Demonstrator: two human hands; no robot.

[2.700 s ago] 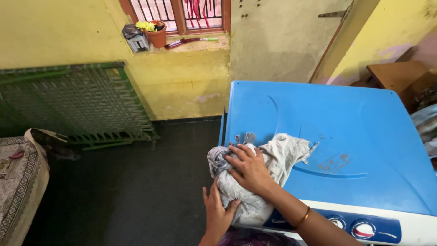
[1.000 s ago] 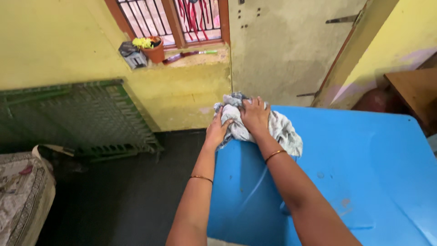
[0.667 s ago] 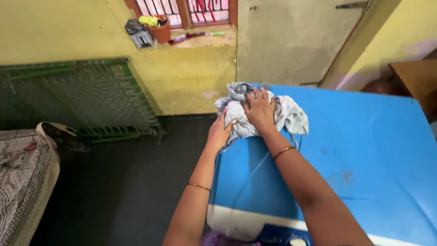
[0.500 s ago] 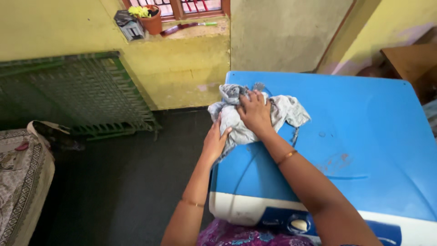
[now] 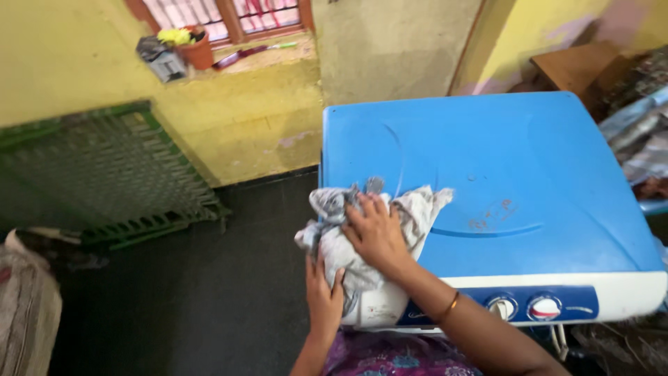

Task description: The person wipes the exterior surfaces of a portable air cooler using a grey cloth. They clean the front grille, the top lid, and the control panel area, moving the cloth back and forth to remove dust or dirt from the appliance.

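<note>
1. My right hand (image 5: 376,233) lies flat and open on the grey cloth (image 5: 362,237). The fingers are spread and press the cloth down on the blue lid (image 5: 501,160) of the washing machine. This hand grips nothing; it only pushes.
2. My left hand (image 5: 323,296) is at the left side of the machine, below the lid's front left corner. Its fingers are open and point up, touching the part of the cloth that hangs over the edge. It holds this part against the side and does not close around it.
3. The cloth is bunched at the front left corner of the lid, partly on top and partly over the left edge.
4. I judge that the step in hand is wiping the lid along its left edge and corner. I think the next move calls for steady pressure from the flat palm, and the loose end must stay under control so that it does not slip to the floor.
5. The control panel (image 5: 536,306) with two round knobs is on the front edge, right of my forearm, near to it.
6. Around: a green woven frame (image 5: 104,174) leans on the yellow wall, a small flower pot (image 5: 198,52) stands on the window ledge, and a wooden table (image 5: 570,69) is behind the far right corner. Nothing stands on the lid.
</note>
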